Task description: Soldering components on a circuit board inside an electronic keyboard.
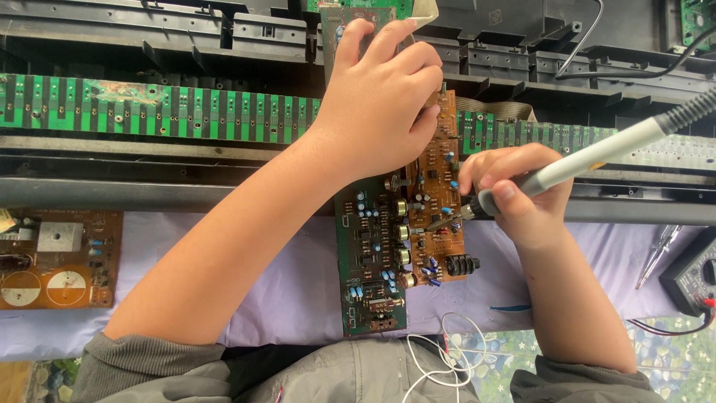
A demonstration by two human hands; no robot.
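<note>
- The left hand [380,97] is reaching forward with its fingers curled closed over the top end of a brown circuit board [436,216], pressing and steadying it against the open keyboard chassis [224,37].
- The right hand [518,190] is gripping a soldering iron [589,157] like a pen, fingers closed round its grey-and-white handle, with the thumb lying on top near the front of the grip.
- The iron's metal tip is pointing left and is touching the brown circuit board around its middle, just beside a row of gold-coloured round components.
- The brown circuit board is lying lengthwise away from the person, its far end under the left hand and its near end over a pale lilac cloth [224,261].
- A green circuit board [369,269], crowded with blue capacitors and dark chips, is lying directly alongside the brown one on its left, the two edges touching or nearly so.
- A long green key-contact strip [149,108] is running across the chassis from left to right, passing behind the left wrist.
- A second brown board [56,261] with large round silver parts is resting at the left edge of the cloth, well apart from both hands.
- A black multimeter [690,276] with red and black leads is sitting at the far right, and a slim screwdriver-like tool [658,254] is lying just beside it.
- A white wire [447,351] is looping near the person's lap, below the boards.
</note>
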